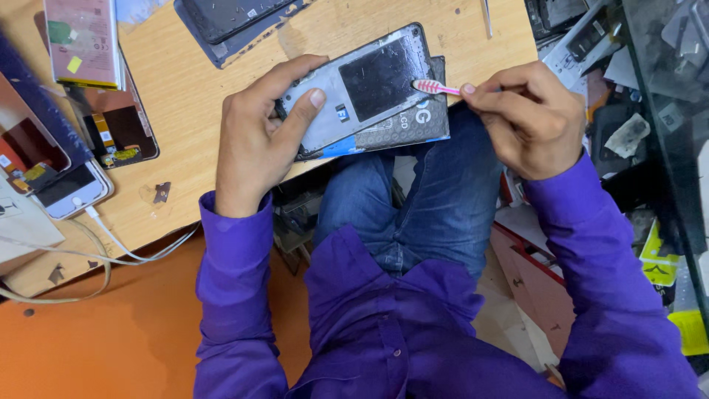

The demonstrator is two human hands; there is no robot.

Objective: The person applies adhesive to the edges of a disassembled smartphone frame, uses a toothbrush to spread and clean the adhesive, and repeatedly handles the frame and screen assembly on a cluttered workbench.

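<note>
My left hand [262, 129] grips an opened phone frame [362, 85], grey with a black square patch, its thumb pressed on the middle of it. The frame rests on a dark mat [417, 122] at the edge of a wooden table [185, 96]. My right hand [528, 114] pinches a pink-and-white striped toothbrush [436, 87], whose head touches the frame's right edge. Both arms wear purple sleeves above blue jeans.
Left on the table lie a white phone [70, 193] with a white cable [118, 247], an opened phone back [118, 125] and a pink flat box [81, 41]. A dark screen panel [229, 18] lies at the top. Cluttered parts and a glass counter [665, 111] stand at the right.
</note>
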